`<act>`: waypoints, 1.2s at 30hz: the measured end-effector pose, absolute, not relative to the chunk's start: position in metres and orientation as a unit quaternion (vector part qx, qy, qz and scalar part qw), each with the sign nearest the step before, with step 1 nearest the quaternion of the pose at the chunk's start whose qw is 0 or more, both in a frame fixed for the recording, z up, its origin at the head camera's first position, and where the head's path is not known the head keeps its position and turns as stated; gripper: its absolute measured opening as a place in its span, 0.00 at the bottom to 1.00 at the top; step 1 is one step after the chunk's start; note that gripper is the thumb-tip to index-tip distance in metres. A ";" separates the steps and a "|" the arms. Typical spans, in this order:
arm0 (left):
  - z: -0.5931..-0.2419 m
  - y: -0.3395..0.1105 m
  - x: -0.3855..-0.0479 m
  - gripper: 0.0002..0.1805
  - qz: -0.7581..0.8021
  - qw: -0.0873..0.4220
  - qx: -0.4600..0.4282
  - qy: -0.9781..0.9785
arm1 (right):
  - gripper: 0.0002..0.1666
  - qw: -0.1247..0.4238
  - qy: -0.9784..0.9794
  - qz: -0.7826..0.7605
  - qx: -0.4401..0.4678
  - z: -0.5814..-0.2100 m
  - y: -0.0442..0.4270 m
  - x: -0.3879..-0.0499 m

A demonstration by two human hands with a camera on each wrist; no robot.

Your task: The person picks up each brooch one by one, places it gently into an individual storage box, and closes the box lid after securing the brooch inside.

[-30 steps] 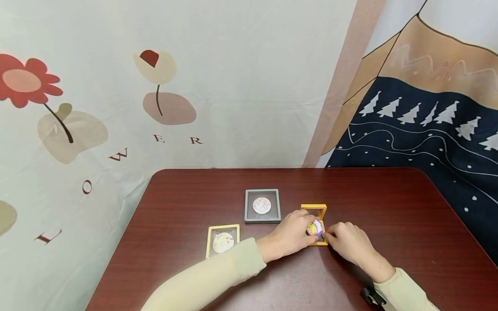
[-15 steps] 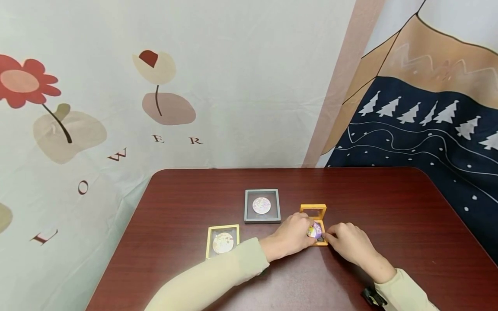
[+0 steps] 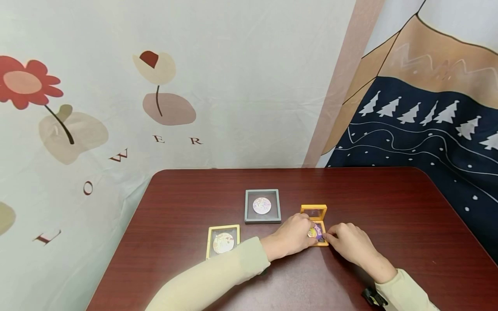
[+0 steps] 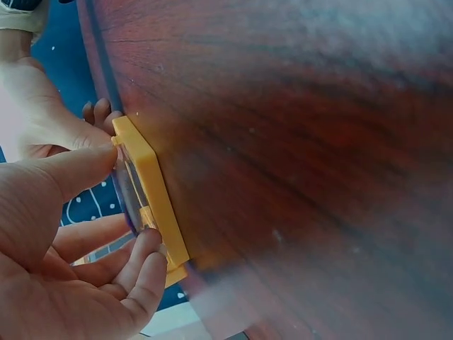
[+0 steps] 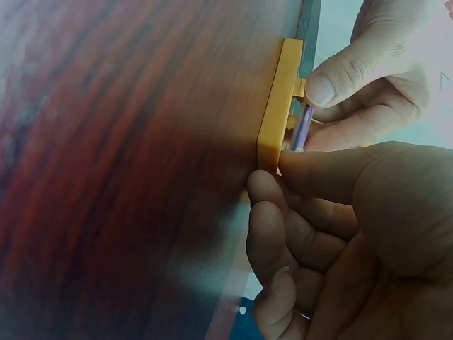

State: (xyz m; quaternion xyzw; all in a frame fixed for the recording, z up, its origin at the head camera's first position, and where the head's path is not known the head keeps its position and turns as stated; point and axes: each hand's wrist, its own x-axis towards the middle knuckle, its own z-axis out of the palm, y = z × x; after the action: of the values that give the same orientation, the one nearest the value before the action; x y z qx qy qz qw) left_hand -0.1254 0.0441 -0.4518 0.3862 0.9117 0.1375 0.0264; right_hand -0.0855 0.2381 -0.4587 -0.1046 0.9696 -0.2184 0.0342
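Observation:
An orange-yellow hinged display case [image 3: 314,207] stands on the table with its lid raised at the back. In its base, a round badge [image 3: 317,232] with yellow and purple print sits partly covered by my fingers. My left hand [image 3: 292,233] holds the badge between thumb and fingers. My right hand [image 3: 352,244] pinches the right side of the case near its front corner. In the right wrist view, the purple edge of the badge [image 5: 303,129] tilts out from the case base [image 5: 274,113], by the left thumb.
A grey square display frame [image 3: 262,220] with a round piece in it lies behind my left hand. Closer to the left sleeve is a pale yellow frame [image 3: 211,237], its front part hidden by the sleeve. Printed cloth [image 3: 249,86] hangs behind the dark red table [image 3: 186,185].
The badge's print has turned and the badge has shifted slightly under my left fingers. My right hand and the case have stayed in place.

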 end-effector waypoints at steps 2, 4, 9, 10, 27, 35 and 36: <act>-0.452 0.044 -0.126 0.10 0.135 0.020 0.393 0.910 | 0.11 0.035 0.969 -0.219 -0.104 -0.459 0.238 -0.086; -0.453 0.043 -0.126 0.11 0.133 0.014 0.398 0.907 | 0.11 0.036 0.969 -0.220 -0.104 -0.459 0.238 -0.086; -0.454 0.043 -0.126 0.11 0.120 0.001 0.407 0.905 | 0.11 0.035 0.970 -0.216 -0.103 -0.459 0.238 -0.086; -0.454 0.043 -0.126 0.10 0.118 -0.001 0.408 0.906 | 0.11 0.035 0.970 -0.216 -0.103 -0.459 0.238 -0.086; -0.444 0.012 -0.127 0.06 0.223 0.009 0.340 0.914 | 0.06 -0.051 0.964 -0.241 -0.097 -0.438 0.250 -0.098; -0.436 0.008 -0.133 0.11 0.288 -0.025 0.307 0.907 | 0.16 -0.099 0.953 -0.265 -0.112 -0.433 0.246 -0.108; -0.436 0.008 -0.134 0.11 0.293 -0.027 0.308 0.905 | 0.16 -0.101 0.952 -0.265 -0.115 -0.434 0.246 -0.109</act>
State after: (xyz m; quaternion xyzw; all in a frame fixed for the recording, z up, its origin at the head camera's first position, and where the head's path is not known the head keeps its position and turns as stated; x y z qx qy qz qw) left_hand -0.1338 0.0082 -0.4357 0.3082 0.9046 0.2932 -0.0274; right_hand -0.1090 0.2458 -0.4336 -0.1151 0.9522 -0.2646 -0.1007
